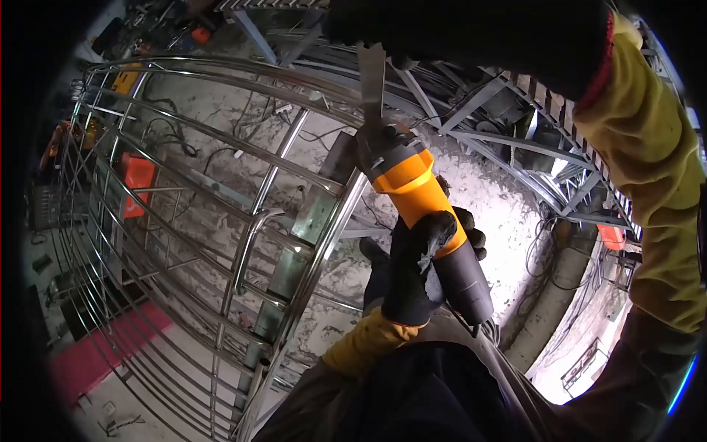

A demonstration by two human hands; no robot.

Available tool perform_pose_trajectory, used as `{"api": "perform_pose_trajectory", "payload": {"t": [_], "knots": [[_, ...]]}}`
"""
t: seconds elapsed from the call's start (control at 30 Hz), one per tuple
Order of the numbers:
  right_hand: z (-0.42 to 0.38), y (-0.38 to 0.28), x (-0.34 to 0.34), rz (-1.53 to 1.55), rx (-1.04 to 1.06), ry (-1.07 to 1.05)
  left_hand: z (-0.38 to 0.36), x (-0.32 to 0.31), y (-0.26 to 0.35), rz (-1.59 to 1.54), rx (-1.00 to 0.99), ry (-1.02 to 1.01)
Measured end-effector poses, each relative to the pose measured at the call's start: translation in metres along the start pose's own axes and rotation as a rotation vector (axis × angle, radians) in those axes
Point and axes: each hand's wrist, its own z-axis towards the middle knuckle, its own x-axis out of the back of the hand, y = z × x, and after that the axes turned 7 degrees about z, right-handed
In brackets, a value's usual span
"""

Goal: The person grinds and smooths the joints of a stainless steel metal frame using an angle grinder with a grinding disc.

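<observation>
My left hand (416, 276), in a dark glove with a yellow cuff, is wrapped round the body of an orange and black angle grinder (412, 188). The grinder's head points up and away, and its cord end hangs over my lap. At the top of the view, my right hand (456, 40) reaches across in a dark glove with a long yellow sleeve. A flat metal piece (373, 85) runs from this glove down to the grinder head. The right fingers are mostly dark and appear closed on its upper end.
A curved grille of shiny metal tubes (243, 250) stands close on the left. Metal framing (508, 140) lies beyond the grinder. Cables, an orange-red box (137, 184) and a thick pipe-like cylinder (556, 306) are on the scuffed floor. A red mat-like strip (110, 346) lies lower left.
</observation>
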Motion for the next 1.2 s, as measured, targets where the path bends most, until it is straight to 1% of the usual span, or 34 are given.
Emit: {"api": "perform_pose_trajectory", "payload": {"t": [0.07,0.17,0.2,0.27,0.3,0.33,0.37,0.4,0.47,0.5,0.53,0.57,0.6,0.63,0.7,0.73,0.8,0.83,0.9,0.93,1.0,1.07,1.1,1.13,1.2], "knots": [[0.004,-0.001,0.003,0.021,-0.114,-0.236,0.001,-0.003,-0.003,0.015,0.011,0.018],[0.006,0.002,0.004,0.052,-0.086,-0.273,0.002,-0.005,-0.006,-0.002,0.013,0.007],[0.000,0.002,-0.005,0.051,-0.088,-0.274,0.003,-0.004,-0.006,-0.002,0.000,0.015],[-0.018,0.000,-0.038,0.074,-0.032,0.354,0.004,0.000,-0.006,-0.002,-0.015,0.024],[-0.016,-0.002,-0.045,0.074,-0.032,0.355,0.004,0.005,-0.007,-0.051,-0.019,0.064],[-0.014,-0.004,-0.053,0.188,-0.085,0.489,0.004,0.009,-0.005,-0.101,-0.023,0.104],[-0.012,-0.004,-0.058,0.305,-0.138,0.622,0.005,0.015,0.001,-0.042,-0.110,0.084],[-0.009,-0.002,-0.045,0.310,-0.133,0.625,0.000,0.006,0.018,-0.025,-0.095,0.136],[0.002,0.006,-0.005,0.052,-0.034,-0.141,-0.004,0.005,0.026,-0.050,-0.113,0.123],[0.004,0.007,-0.004,0.089,-0.036,-0.112,-0.005,0.007,0.028,-0.053,-0.125,0.124],[0.012,0.001,0.010,0.089,-0.031,-0.112,-0.006,0.010,0.026,-0.081,-0.121,0.069],[0.018,-0.008,0.031,0.518,-0.429,-0.226,-0.007,0.013,0.024,-0.111,-0.116,0.015],[0.022,-0.013,0.042,0.944,-0.831,-0.335,-0.008,0.016,0.021,-0.115,-0.119,0.016],[0.024,-0.014,0.040,0.945,-0.824,-0.340,-0.009,0.018,0.019,-0.121,-0.100,0.042],[0.024,-0.017,0.030,1.028,-1.001,-0.214,-0.012,0.020,0.020,-0.131,-0.093,0.068],[0.019,-0.015,0.019,1.028,-0.996,-0.218,-0.014,0.020,0.022,-0.123,-0.090,0.078],[0.007,0.001,-0.008,0.964,-0.955,-0.086,-0.016,0.022,0.024,-0.120,-0.085,0.086],[0.002,0.010,-0.011,0.963,-0.955,-0.091,-0.018,0.024,0.026,-0.114,-0.097,0.059],[-0.001,0.027,-0.012,1.393,-1.243,-0.113,-0.022,0.023,0.029,-0.127,-0.122,0.045],[-0.008,0.035,-0.022,1.388,-1.240,-0.119,-0.024,0.023,0.031,-0.133,-0.126,0.041],[-0.033,0.048,-0.061,1.463,-1.491,0.052,-0.028,0.026,0.037,-0.114,-0.135,0.030],[-0.059,0.064,-0.101,1.424,-1.627,0.019,-0.033,0.028,0.039,-0.109,-0.159,0.044],[-0.054,0.052,-0.108,1.532,-1.591,0.154,-0.036,0.028,0.041,-0.078,-0.194,0.065],[-0.053,0.046,-0.106,1.539,-1.589,0.147,-0.040,0.029,0.042,-0.046,-0.225,0.091],[-0.048,0.037,-0.097,1.275,-1.413,0.134,-0.045,0.034,0.043,-0.075,-0.241,0.097]]}}
